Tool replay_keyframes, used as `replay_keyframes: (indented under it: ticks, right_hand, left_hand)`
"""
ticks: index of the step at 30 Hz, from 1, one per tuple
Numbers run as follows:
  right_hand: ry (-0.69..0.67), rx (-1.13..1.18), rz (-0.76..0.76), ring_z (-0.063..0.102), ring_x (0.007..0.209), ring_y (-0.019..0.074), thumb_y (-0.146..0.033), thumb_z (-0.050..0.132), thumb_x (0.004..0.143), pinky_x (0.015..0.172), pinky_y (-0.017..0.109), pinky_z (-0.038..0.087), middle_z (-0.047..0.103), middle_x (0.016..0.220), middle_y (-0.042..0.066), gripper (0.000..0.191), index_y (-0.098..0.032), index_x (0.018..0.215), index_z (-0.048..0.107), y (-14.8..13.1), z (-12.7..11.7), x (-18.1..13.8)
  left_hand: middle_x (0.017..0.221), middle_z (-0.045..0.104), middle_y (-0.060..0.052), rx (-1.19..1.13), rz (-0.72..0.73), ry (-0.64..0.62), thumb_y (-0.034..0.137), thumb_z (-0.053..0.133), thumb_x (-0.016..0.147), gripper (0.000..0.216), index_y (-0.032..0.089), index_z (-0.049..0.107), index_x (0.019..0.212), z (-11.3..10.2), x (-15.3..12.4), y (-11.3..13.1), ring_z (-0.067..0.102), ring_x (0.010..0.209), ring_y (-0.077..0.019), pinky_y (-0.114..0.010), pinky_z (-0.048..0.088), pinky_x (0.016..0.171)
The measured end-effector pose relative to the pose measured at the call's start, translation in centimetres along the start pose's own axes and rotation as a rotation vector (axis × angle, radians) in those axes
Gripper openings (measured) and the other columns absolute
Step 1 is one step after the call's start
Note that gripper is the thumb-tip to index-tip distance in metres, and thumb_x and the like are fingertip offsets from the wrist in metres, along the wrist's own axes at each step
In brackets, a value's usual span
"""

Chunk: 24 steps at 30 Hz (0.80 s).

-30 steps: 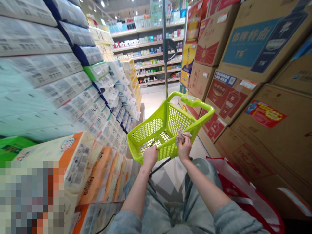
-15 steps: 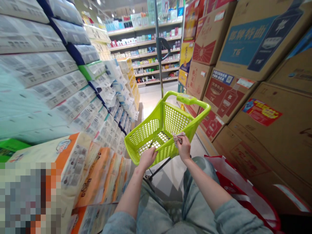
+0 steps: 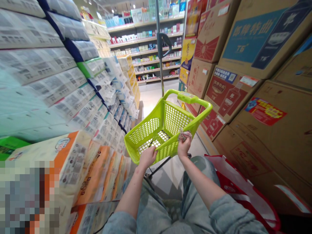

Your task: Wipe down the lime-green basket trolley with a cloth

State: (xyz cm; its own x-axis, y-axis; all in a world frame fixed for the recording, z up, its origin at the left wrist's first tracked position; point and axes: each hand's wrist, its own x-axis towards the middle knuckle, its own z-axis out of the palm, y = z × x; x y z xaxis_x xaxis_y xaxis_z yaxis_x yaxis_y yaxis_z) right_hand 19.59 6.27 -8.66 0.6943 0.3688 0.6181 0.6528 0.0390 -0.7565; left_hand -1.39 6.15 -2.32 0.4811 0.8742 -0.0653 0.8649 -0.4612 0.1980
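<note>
Grips near rim (image 3: pixel 168 142) of green cart (image 3: pixel 159 113), parked between stacked packs (image 3: pixel 58 63) and cardboard boxes (image 3: pixel 253 97), with left hand (image 3: pixel 148 156) curled over it; pinches crumpled cloth (image 3: pixel 183 135) in nearly closed right hand (image 3: pixel 184 148), at same rim.

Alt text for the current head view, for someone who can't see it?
A person's right hand holds a crumpled wad at the near side of a lime-green shopping cart, whose rim the left hand grips. Wrapped packs stand stacked at left, cardboard boxes at right.
</note>
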Motion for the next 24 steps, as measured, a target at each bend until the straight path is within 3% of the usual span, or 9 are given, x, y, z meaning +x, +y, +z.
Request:
replay_keyframes:
  ticks: [4,7,11,14,18,21,24]
  right_hand:
    - [-0.198,0.053,-0.078,0.050,0.107,0.0260,-0.023,0.040,0.087,0.092,0.044,0.041,0.056,0.103,0.015,0.020,-0.017,0.100,0.054,0.0,0.1,-3.9]
    - [-0.239,0.056,-0.115,0.053,0.099,0.0247,-0.024,0.043,0.086,0.088,0.042,0.044,0.057,0.098,0.012,0.018,-0.018,0.097,0.056,1.3,-0.3,-2.9]
    - [-0.146,0.000,0.010,0.054,0.099,0.0235,-0.024,0.042,0.084,0.090,0.040,0.043,0.059,0.097,0.011,0.021,-0.017,0.096,0.057,3.8,-1.0,2.4]
    - [-0.201,0.030,0.057,0.052,0.107,0.0236,-0.027,0.044,0.081,0.096,0.039,0.040,0.060,0.104,0.012,0.026,-0.017,0.100,0.059,5.1,-1.5,4.5]
    - [-0.305,0.050,0.224,0.058,0.095,0.0239,-0.027,0.044,0.076,0.087,0.038,0.044,0.063,0.099,0.013,0.031,-0.014,0.098,0.061,6.4,-1.7,2.9]
    - [-0.309,0.053,0.305,0.060,0.080,0.0224,-0.029,0.043,0.075,0.075,0.036,0.047,0.064,0.089,0.013,0.031,-0.013,0.095,0.060,7.1,-1.4,1.5]
    - [-0.298,0.079,0.339,0.059,0.079,0.0213,-0.030,0.043,0.076,0.074,0.035,0.046,0.064,0.089,0.012,0.031,-0.013,0.096,0.059,7.0,-0.8,1.8]
  left_hand:
    - [0.094,0.065,-0.002,0.005,0.011,0.015,0.032,0.035,0.093,0.019,0.024,0.052,0.094,0.3,0.1,-0.3,0.060,0.091,-0.0174,-0.026,0.037,0.070]
    - [0.095,0.064,-0.002,-0.002,0.023,0.018,0.031,0.036,0.092,0.017,0.023,0.051,0.093,0.4,0.1,-0.5,0.060,0.091,-0.0172,-0.025,0.037,0.070]
    - [0.092,0.063,-0.001,-0.013,0.031,0.016,0.032,0.035,0.092,0.018,0.023,0.051,0.090,0.2,-0.1,-0.5,0.059,0.090,-0.0171,-0.025,0.037,0.068]
    - [0.091,0.063,-0.002,-0.024,0.037,0.013,0.032,0.035,0.092,0.018,0.023,0.050,0.088,0.0,-0.1,-0.3,0.059,0.089,-0.0171,-0.025,0.036,0.067]
    - [0.094,0.063,-0.002,-0.040,0.036,0.014,0.033,0.036,0.091,0.016,0.023,0.049,0.091,-0.1,0.0,0.0,0.058,0.091,-0.0175,-0.025,0.037,0.069]
    - [0.094,0.062,-0.002,-0.048,0.033,0.012,0.033,0.037,0.090,0.016,0.023,0.049,0.090,0.0,0.1,0.3,0.058,0.092,-0.0177,-0.026,0.038,0.071]
    - [0.094,0.062,-0.002,-0.045,0.020,0.008,0.034,0.037,0.090,0.016,0.022,0.048,0.090,0.1,0.3,0.8,0.059,0.092,-0.0183,-0.026,0.040,0.072]
